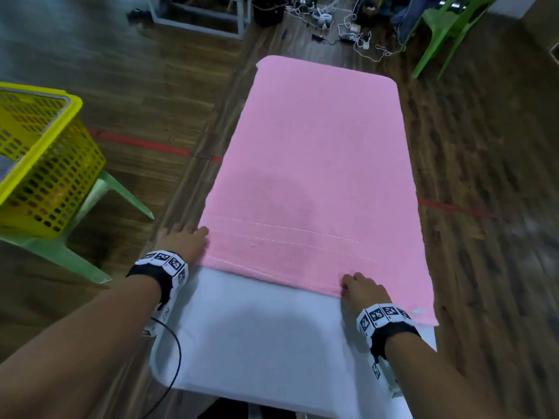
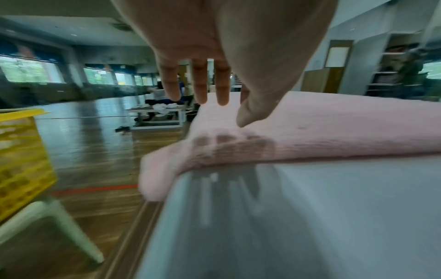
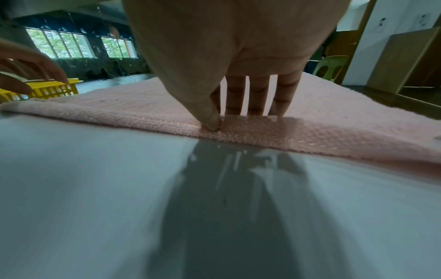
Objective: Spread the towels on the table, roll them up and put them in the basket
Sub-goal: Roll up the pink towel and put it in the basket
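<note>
Item: white worktop (image 1: 260, 337), bare along its near end. Pink towel (image 1: 314, 164): lies flat along the worktop, covering the far part, side edges overhanging slightly. Left hand (image 1: 184, 241): at the towel's near-left corner, fingers straight, grip open, holding nothing. Right hand (image 1: 361, 287): on the near hem toward the right, fingers extended, thumb pressing the hem; grip open. Yellow basket (image 1: 45, 164): on a green chair, left of the worktop, well apart from the towel. Step judged: starting the roll. Advice: turn the hem over evenly with both hands, tight and straight, so the roll does not skew.
</note>
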